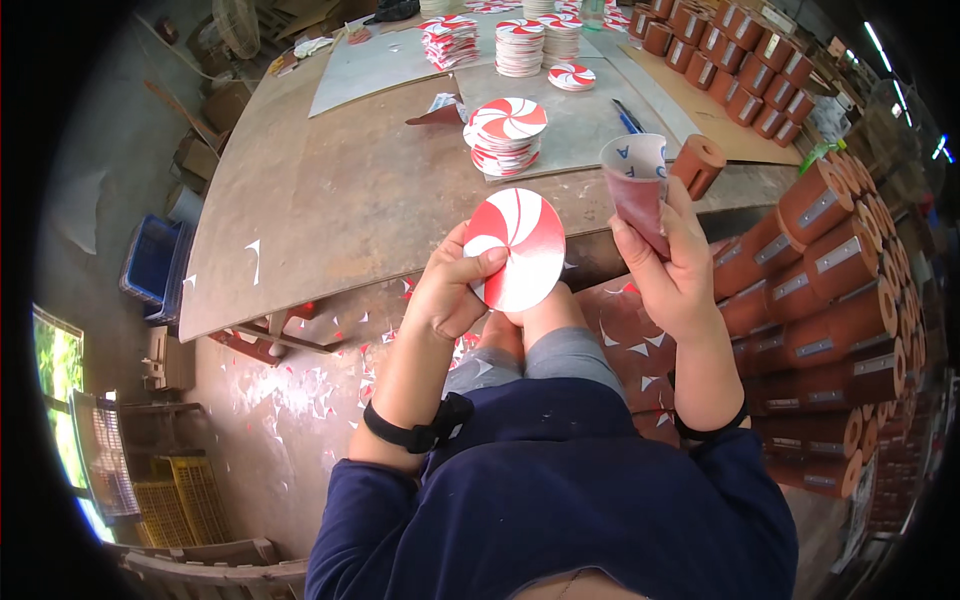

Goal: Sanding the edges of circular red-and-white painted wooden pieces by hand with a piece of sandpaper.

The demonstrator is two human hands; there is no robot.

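Left grip (pixel 452 287) on disc (pixel 522 245), crate (pixel 150 288) leftward

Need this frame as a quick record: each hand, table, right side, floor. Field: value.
Left hand: pinches a red-and-white swirl disc, thumb on its patterned face
Right hand: grips a curled sheet, reddish-brown outside, pale inside with blue marks
Table: nearest disc stack beyond the left hand; more disc stacks farther back
Beside right hand: one brown cylinder on the table
Right side: piled brown cylinders, many with a metal strip
Floor: scattered red and white scraps
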